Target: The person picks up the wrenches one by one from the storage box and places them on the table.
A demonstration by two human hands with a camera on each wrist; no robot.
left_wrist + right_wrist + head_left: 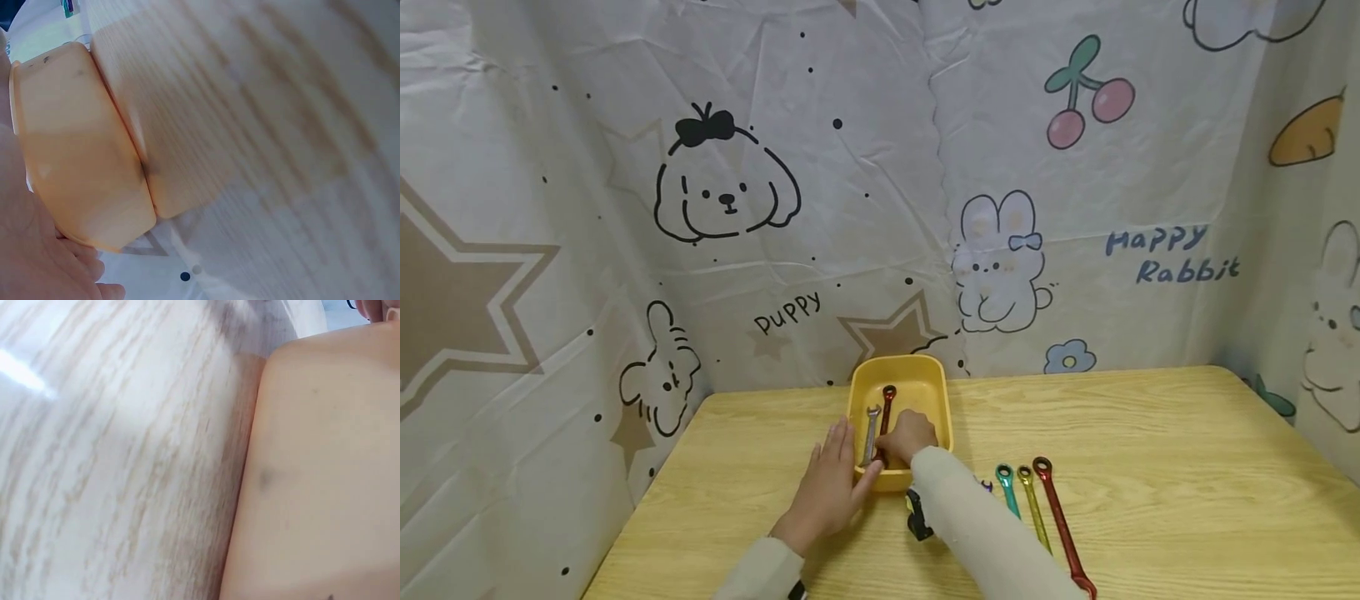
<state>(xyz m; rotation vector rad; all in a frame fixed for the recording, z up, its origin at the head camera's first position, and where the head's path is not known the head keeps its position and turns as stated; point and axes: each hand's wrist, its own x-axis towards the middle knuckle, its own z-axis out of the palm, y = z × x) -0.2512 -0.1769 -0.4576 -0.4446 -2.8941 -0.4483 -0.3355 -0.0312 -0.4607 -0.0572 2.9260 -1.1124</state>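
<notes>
The glossy red metal wrench [887,408] is lying inside the yellow rounded plastic tray [891,481], beside a silver metal wrench [871,433]; the right hand [912,437] is pinching the red wrench's near end, apparently positioning it. The left hand [824,492], fingers extended, is bracing the tray's left side. The next move is probably calling for release without disturbing the silver wrench.

The lower frame's wood-grain table [1165,450] bears a yellow bin [891,481] below centre and, lower right, a purple wrench [987,486], teal wrench [1008,490], yellow wrench [1035,507] and red wrench [1061,518].
</notes>
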